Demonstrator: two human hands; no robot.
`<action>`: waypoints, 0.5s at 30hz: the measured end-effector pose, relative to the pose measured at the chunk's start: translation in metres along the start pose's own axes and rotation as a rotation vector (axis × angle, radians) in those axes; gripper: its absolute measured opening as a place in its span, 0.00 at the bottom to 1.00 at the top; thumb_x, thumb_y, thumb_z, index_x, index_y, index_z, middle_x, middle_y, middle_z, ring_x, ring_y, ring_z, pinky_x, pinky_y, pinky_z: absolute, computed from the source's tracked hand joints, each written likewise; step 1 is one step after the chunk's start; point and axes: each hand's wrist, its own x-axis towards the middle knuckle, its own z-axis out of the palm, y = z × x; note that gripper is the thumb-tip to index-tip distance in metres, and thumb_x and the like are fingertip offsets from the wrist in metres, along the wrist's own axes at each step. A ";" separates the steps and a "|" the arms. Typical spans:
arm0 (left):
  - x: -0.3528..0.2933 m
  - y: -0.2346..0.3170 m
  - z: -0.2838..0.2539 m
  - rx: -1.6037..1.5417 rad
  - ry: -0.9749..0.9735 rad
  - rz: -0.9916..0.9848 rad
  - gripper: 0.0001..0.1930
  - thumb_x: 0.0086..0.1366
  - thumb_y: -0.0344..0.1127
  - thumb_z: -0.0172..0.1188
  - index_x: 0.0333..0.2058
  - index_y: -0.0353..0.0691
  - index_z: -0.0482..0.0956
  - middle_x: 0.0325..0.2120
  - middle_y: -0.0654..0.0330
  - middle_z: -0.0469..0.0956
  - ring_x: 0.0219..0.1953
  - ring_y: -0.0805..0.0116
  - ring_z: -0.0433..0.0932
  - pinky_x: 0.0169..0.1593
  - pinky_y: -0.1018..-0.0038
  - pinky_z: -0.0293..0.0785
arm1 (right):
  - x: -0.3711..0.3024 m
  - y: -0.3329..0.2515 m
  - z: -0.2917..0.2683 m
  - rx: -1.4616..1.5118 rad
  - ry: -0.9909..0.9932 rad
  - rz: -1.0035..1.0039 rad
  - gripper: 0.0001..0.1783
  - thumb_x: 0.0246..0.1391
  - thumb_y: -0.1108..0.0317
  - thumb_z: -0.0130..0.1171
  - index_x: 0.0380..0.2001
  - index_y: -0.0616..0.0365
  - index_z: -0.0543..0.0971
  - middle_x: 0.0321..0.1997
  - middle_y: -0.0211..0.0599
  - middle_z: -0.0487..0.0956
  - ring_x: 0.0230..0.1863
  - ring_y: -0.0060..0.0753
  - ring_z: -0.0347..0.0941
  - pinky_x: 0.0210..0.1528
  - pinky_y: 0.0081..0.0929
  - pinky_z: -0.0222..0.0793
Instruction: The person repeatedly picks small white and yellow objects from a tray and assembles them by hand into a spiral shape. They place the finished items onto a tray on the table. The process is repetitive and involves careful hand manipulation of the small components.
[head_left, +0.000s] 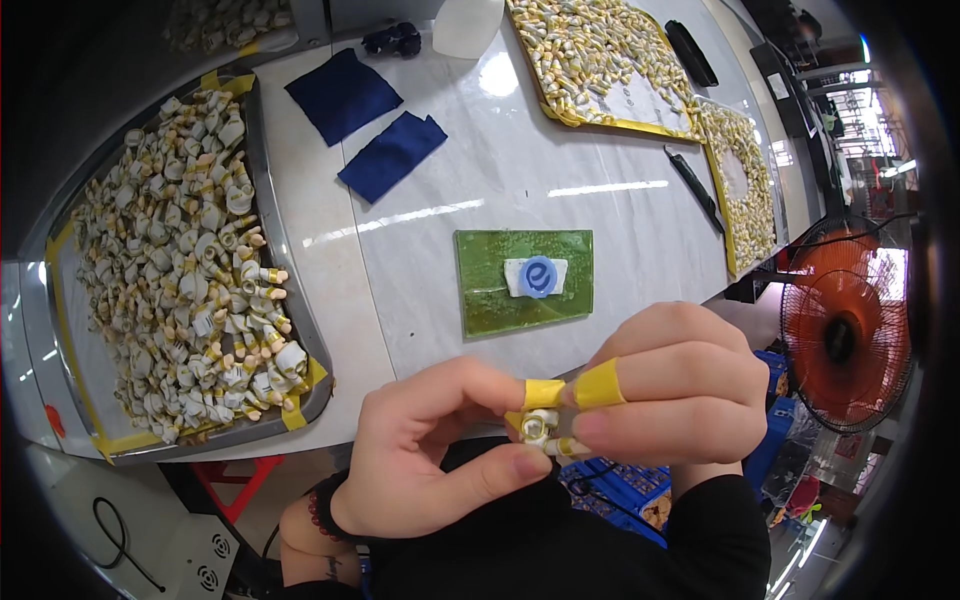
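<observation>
My left hand [425,450] pinches a small white-and-gold figurine part [538,425] between thumb and forefinger, close to the table's near edge. Pressed up to it from the other side is my right hand [680,390], its fingers closed on a small white-and-gold piece [568,447] that touches the part. Yellow tape wraps fingertips of both hands. Just beyond them a green slab [480,310] lies on the table, bearing a white pad [514,275] with a round blue lump [540,277] on top.
On the left stands a metal tray [318,400] heaped with small white figurines [190,270]. Two yellow-edged trays [620,127] [730,250] of small pieces sit at the far right. Blue cloths [345,95] [392,155], a black pen-like tool [694,188] and an orange fan [845,335] are around.
</observation>
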 end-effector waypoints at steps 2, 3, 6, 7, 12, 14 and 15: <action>0.001 -0.001 0.000 0.088 -0.004 0.062 0.15 0.55 0.26 0.65 0.40 0.29 0.74 0.32 0.60 0.78 0.37 0.73 0.76 0.46 0.77 0.71 | -0.001 0.000 -0.001 0.000 0.011 -0.038 0.06 0.41 0.72 0.62 0.27 0.58 0.78 0.29 0.37 0.77 0.25 0.31 0.74 0.22 0.20 0.70; 0.002 0.000 -0.001 0.137 -0.017 0.090 0.15 0.54 0.27 0.66 0.39 0.29 0.74 0.32 0.59 0.78 0.37 0.73 0.77 0.45 0.78 0.71 | -0.002 0.000 -0.002 -0.002 0.011 -0.067 0.06 0.42 0.73 0.62 0.28 0.58 0.78 0.30 0.37 0.77 0.25 0.31 0.73 0.22 0.20 0.69; 0.002 -0.001 -0.006 0.289 -0.037 0.137 0.15 0.52 0.29 0.69 0.37 0.31 0.76 0.30 0.59 0.79 0.33 0.72 0.78 0.40 0.79 0.72 | -0.001 0.005 -0.005 -0.010 -0.023 -0.169 0.07 0.42 0.74 0.62 0.29 0.58 0.78 0.31 0.37 0.76 0.26 0.31 0.73 0.23 0.21 0.67; 0.001 0.000 -0.007 0.341 -0.040 0.146 0.15 0.51 0.29 0.70 0.36 0.31 0.76 0.30 0.58 0.79 0.32 0.72 0.78 0.39 0.79 0.72 | 0.000 0.004 -0.006 -0.008 -0.034 -0.171 0.07 0.42 0.74 0.62 0.29 0.58 0.78 0.31 0.37 0.76 0.27 0.31 0.73 0.24 0.21 0.67; 0.003 -0.001 -0.007 0.517 -0.032 0.242 0.14 0.48 0.31 0.72 0.32 0.32 0.78 0.27 0.57 0.79 0.29 0.69 0.79 0.34 0.78 0.73 | -0.006 -0.001 -0.005 -0.023 -0.004 -0.165 0.08 0.43 0.74 0.62 0.31 0.58 0.78 0.32 0.37 0.77 0.29 0.31 0.73 0.27 0.22 0.67; 0.005 -0.002 -0.006 0.558 -0.002 0.263 0.14 0.47 0.31 0.72 0.30 0.32 0.78 0.27 0.56 0.79 0.29 0.68 0.79 0.34 0.78 0.73 | -0.011 -0.001 -0.005 -0.017 0.013 -0.164 0.09 0.42 0.74 0.62 0.31 0.59 0.78 0.33 0.38 0.77 0.30 0.32 0.73 0.27 0.22 0.67; 0.005 -0.003 -0.004 0.557 0.017 0.270 0.14 0.47 0.31 0.72 0.30 0.32 0.79 0.26 0.56 0.79 0.29 0.68 0.79 0.34 0.78 0.73 | -0.012 0.001 -0.006 -0.010 0.014 -0.172 0.09 0.41 0.74 0.63 0.30 0.60 0.78 0.33 0.38 0.77 0.30 0.32 0.73 0.27 0.23 0.67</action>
